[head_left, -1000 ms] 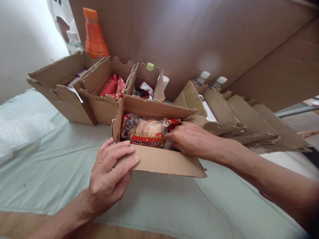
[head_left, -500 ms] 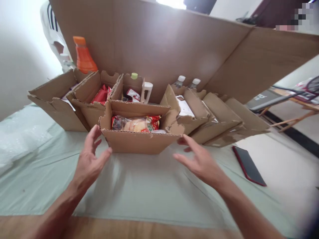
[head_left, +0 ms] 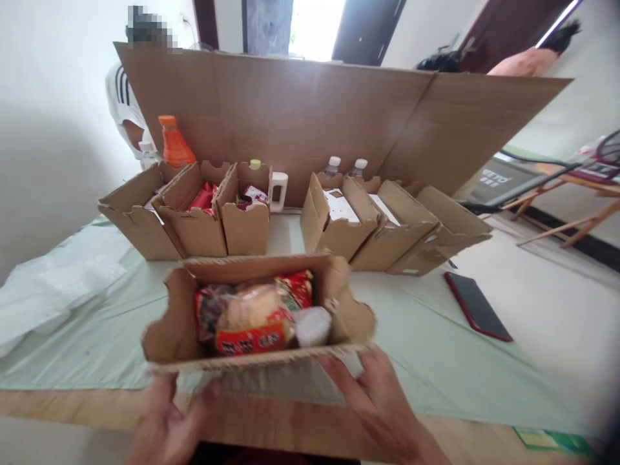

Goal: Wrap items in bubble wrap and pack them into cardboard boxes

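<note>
Main box: an open cardboard box (head_left: 351, 310) sits front and centre, near the front edge of the counter (head_left: 436, 361), top open toward the camera; blurred, looks lifted, underside not visible.
Box contents: clear-fronted cracker bag (head_left: 254, 310) with red label in the middle; dark packet (head_left: 212, 310) at its left, red packet (head_left: 298, 290) at back right, whitish rounded item (head_left: 312, 326) front right, too blurred to identify.
Left hand: at the near left of the box, thumb spread from fingers; (head_left: 169, 413) blurred, seems to grip the near wall from below.
Right hand: (head_left: 375, 391) at the near right corner, fingertips against the box; seems to share the hold. Firmness of either grip: cannot tell.
Row behind, left: three boxes side by side, left box (head_left: 130, 213), middle box (head_left: 196, 229), right box (head_left: 245, 232); red packs show in the middle one.
Row behind, right: three more, leaning boxes (head_left: 382, 248), white papers or cartons in two of them.
Between groups: a gap, white jug (head_left: 278, 192) at its left side.
Done so far: packets lie inside the box, nothing poking far above the rim; six other boxes stand in the row.
Not done: box belongs to neither group at this moment, looks not set down; judged about midway.
Right side: dark phone (head_left: 477, 305), well apart from both hands.
</note>
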Demonstrator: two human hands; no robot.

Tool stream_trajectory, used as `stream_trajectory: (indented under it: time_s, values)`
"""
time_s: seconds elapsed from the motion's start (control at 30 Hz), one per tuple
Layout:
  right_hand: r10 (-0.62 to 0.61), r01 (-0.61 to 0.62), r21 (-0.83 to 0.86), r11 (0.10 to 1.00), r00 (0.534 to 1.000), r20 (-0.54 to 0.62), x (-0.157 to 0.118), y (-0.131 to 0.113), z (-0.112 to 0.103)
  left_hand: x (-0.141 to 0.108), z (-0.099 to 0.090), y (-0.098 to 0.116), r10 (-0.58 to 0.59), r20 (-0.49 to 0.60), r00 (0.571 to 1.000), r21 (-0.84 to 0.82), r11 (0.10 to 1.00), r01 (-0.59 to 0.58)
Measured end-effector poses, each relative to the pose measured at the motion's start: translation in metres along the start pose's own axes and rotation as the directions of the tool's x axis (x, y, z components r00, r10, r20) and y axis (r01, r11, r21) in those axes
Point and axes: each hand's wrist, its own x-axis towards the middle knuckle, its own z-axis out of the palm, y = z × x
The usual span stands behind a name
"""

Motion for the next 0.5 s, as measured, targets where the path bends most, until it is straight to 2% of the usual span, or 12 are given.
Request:
stream_trajectory:
  time_s: [0.07,0.1,0.17,0.2,0.27,0.33,0.4,0.43,0.5]
  values:
    - [0.013,-0.016,0.111,0.994,0.999,0.031,0.026,-0.01,0.01,0.036,-0.006,0.015,-0.003,-0.026,1.0,-0.055,0.998,0.001]
    - [0.035,-0.038,0.162,0.986,0.999,0.021,0.037,-0.011,0.012,0.054,-0.003,0.026,0.028,-0.04,0.999,-0.092,0.995,-0.032]
    - [0.117,-0.105,0.186,0.977,0.992,-0.054,0.043,-0.004,0.007,0.078,0.015,0.047,0.11,-0.073,0.991,-0.167,0.979,-0.121]
    - [0.168,-0.151,0.16,0.975,0.981,-0.101,0.036,0.002,0.0,0.08,0.026,0.056,0.155,-0.084,0.984,-0.206,0.964,-0.169]
    - [0.265,-0.257,0.066,0.964,0.938,-0.222,0.004,0.018,-0.016,0.067,0.049,0.067,0.235,0.049,0.971,-0.262,0.941,-0.214]
    - [0.301,-0.317,-0.011,0.949,0.911,-0.281,-0.038,0.031,-0.028,0.039,0.063,0.066,0.264,0.149,0.953,-0.306,0.929,-0.209]
    - [0.313,-0.333,-0.038,0.942,0.915,-0.256,-0.072,0.032,-0.026,0.012,0.06,0.057,0.238,0.172,0.956,-0.291,0.939,-0.182]
    - [0.307,-0.321,-0.024,0.947,0.923,-0.232,-0.08,0.029,-0.02,0.004,0.054,0.051,0.211,0.154,0.965,-0.264,0.95,-0.165]
    - [0.285,-0.282,0.046,0.958,0.941,-0.183,-0.076,0.017,-0.002,-0.001,0.037,0.039,0.153,0.094,0.984,-0.195,0.972,-0.132]
